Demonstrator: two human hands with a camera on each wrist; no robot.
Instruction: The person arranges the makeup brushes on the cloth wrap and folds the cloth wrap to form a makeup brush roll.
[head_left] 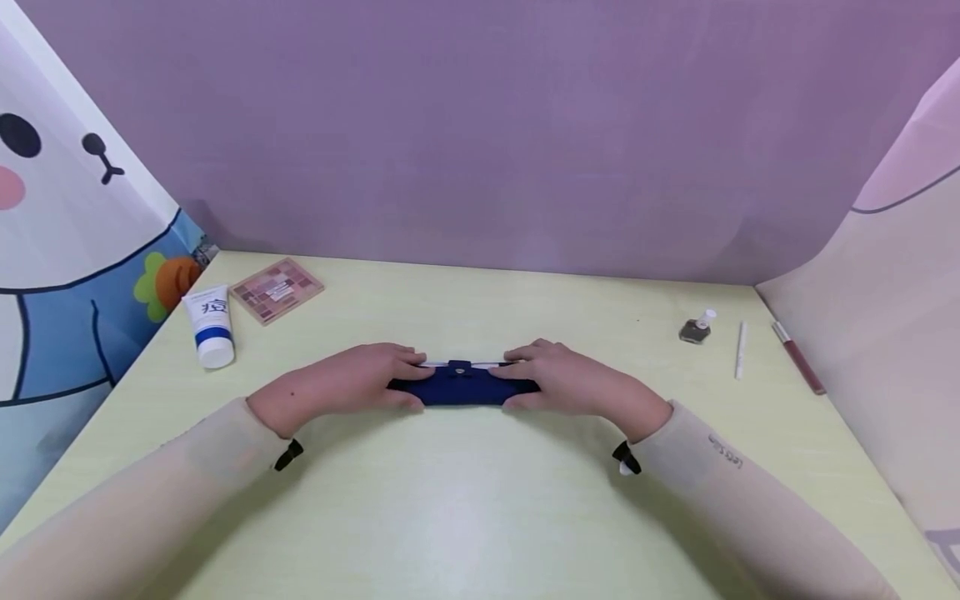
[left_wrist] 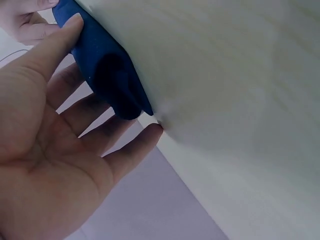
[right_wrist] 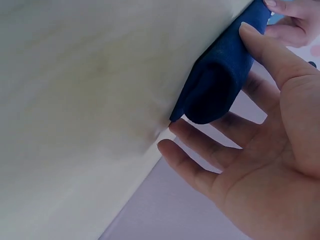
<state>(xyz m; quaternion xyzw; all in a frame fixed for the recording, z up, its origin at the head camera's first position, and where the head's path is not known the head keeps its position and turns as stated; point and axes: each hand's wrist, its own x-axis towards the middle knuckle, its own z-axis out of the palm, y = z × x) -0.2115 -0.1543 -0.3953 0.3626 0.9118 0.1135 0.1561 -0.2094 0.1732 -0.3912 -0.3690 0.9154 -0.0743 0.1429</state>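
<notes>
A dark blue fabric pouch (head_left: 463,390), rolled or folded into a long narrow shape, lies across the middle of the table. A small tab with a metal snap (head_left: 460,369) sits at the centre of its far edge. The left hand (head_left: 360,379) holds the pouch's left end, thumb on the near side and fingers over the top and far side. At the opposite end the right hand (head_left: 573,379) grips it the same way. Both wrist views look into the pouch's open, tube-like ends, with the thumb (left_wrist: 70,35) pressed along the cloth in the left one.
At the table's (head_left: 450,517) back left are a white tube (head_left: 210,321) with a blue band and a pink makeup palette (head_left: 277,290). To the right stand a small dark bottle (head_left: 695,331) with a white cap, a thin white stick (head_left: 741,350) and a reddish lip-gloss tube (head_left: 801,360).
</notes>
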